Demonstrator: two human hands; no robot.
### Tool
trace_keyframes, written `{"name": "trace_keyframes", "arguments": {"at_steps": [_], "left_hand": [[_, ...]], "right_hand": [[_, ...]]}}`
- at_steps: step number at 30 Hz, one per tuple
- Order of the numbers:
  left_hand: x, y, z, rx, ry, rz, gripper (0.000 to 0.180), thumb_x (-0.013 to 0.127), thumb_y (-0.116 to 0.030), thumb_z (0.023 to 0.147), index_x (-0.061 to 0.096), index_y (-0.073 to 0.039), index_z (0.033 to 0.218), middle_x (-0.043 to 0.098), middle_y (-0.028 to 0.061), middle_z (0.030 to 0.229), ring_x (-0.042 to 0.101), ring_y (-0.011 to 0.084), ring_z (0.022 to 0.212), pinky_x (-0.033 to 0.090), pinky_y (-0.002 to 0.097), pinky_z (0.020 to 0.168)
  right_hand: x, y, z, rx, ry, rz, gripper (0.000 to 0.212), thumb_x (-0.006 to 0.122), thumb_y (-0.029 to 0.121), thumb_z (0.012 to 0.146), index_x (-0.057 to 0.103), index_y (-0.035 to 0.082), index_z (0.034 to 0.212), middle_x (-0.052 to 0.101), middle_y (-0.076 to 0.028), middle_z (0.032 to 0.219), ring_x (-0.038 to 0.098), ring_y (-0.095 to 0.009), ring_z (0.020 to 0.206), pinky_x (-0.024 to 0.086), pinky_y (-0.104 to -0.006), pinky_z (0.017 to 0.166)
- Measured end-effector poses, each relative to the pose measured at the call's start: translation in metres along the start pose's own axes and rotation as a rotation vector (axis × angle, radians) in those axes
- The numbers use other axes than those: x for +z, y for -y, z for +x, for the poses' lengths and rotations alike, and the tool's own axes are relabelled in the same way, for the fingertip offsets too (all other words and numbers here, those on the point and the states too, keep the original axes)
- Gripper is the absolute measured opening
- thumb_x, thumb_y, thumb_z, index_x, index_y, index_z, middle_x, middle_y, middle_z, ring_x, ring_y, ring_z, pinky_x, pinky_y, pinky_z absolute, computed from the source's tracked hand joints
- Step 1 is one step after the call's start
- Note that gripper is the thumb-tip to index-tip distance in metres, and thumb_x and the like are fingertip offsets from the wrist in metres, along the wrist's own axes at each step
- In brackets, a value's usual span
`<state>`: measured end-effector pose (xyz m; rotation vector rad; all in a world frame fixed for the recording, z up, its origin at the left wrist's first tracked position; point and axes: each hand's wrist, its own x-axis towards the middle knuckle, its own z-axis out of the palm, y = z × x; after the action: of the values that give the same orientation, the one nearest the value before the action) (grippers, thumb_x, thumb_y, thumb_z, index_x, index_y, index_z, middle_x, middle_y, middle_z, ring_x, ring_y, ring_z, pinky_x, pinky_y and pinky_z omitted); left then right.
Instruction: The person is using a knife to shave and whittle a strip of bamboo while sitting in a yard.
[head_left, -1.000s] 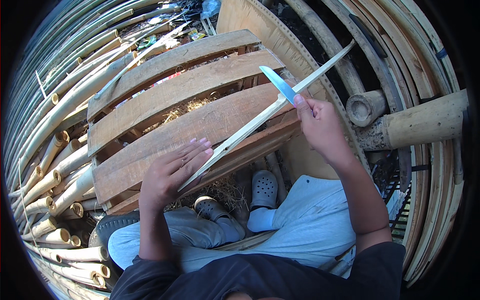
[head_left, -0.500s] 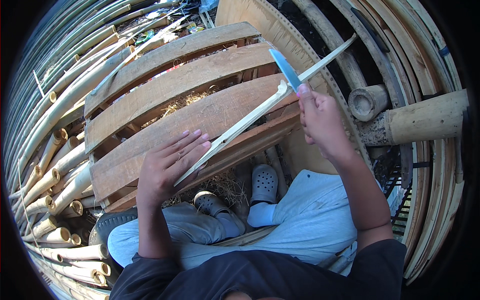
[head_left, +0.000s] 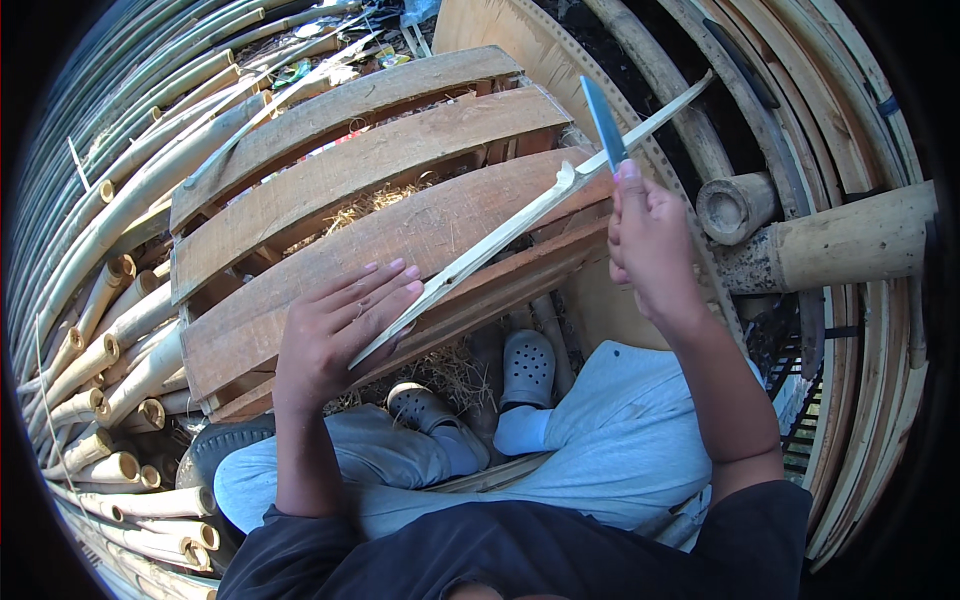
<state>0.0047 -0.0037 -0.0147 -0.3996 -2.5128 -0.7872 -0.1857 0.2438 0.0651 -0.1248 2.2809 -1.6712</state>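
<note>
A long, pale bamboo strip lies slantwise over the near edge of a slatted wooden crate, its far end rising to the upper right. My left hand rests on the crate, fingers stretched flat, with the strip's near end running along its thumb side. The thumb is mostly hidden. My right hand is closed around a knife; its handle is hidden in the fist. The bluish blade points up and away, crossing the strip. A curled shaving stands up from the strip, left of the blade.
Stacked bamboo poles fill the left side. A thick bamboo pole juts in from the right, beside long split slats. Behind the crate leans a plywood sheet. Straw and my clogs are below the crate.
My right hand has shifted slightly right and up along the strip, and the blade has turned more upright, away from the curled shaving. My left hand and the strip keep their places.
</note>
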Motion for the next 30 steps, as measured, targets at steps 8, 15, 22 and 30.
{"name": "trace_keyframes", "arguments": {"at_steps": [8,15,22,30], "left_hand": [[0.000,0.001,-0.003,-0.019,0.000,0.003,0.052,0.074,-0.006,0.076,0.068,-0.005,0.128,0.072,0.0125,0.128,0.067,0.0329,0.123,0.054,0.0463,0.105],[-0.002,-0.001,-0.002,-0.022,-0.009,0.027,0.052,0.075,-0.005,0.076,0.069,-0.006,0.128,0.072,0.0113,0.127,0.067,0.0325,0.124,0.055,0.0450,0.102],[-0.001,0.002,-0.003,-0.016,-0.012,0.012,0.051,0.075,-0.007,0.077,0.069,-0.006,0.127,0.071,0.0120,0.129,0.066,0.0321,0.124,0.054,0.0452,0.104],[-0.001,-0.001,0.000,-0.005,-0.009,0.026,0.050,0.075,-0.009,0.077,0.069,-0.006,0.127,0.072,0.0120,0.128,0.068,0.0307,0.122,0.054,0.0443,0.103]], "right_hand": [[0.009,0.004,-0.007,-0.070,-0.044,0.008,0.044,0.044,0.039,0.111,0.056,0.004,0.089,0.043,0.003,0.059,0.036,-0.007,0.038,0.037,-0.0279,0.035],[0.006,-0.006,0.005,-0.064,-0.070,0.037,0.041,0.047,0.039,0.111,0.047,0.010,0.082,0.039,0.007,0.057,0.029,-0.003,0.038,0.027,-0.0246,0.033],[0.020,-0.001,-0.022,0.052,0.065,-0.004,0.042,0.048,0.032,0.111,0.052,0.002,0.083,0.042,0.002,0.063,0.037,-0.005,0.059,0.037,-0.0303,0.054],[0.021,-0.025,-0.016,-0.274,0.096,-0.471,0.042,0.051,0.029,0.109,0.057,-0.004,0.083,0.047,-0.013,0.057,0.043,-0.019,0.052,0.038,-0.0406,0.054]]}}
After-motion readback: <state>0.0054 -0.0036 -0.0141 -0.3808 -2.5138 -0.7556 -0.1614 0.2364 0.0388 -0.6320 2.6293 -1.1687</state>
